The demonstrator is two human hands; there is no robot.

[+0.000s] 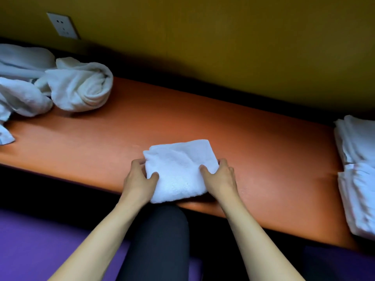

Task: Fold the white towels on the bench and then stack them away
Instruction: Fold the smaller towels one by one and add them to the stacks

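Observation:
A small folded white towel (179, 169) lies on the orange bench (263, 151) near its front edge. My left hand (138, 179) grips the towel's left side, thumb on top and fingers curled round the edge. My right hand (220, 177) grips its right side the same way. A heap of unfolded white towels (60, 86) sits at the bench's far left. A stack of folded white towels (357, 175) lies at the right end.
A yellow-green wall with a white power socket (63, 25) runs behind the bench. My dark-clad knee (160, 238) is just below the bench's front edge. A purple surface (40, 240) lies lower left.

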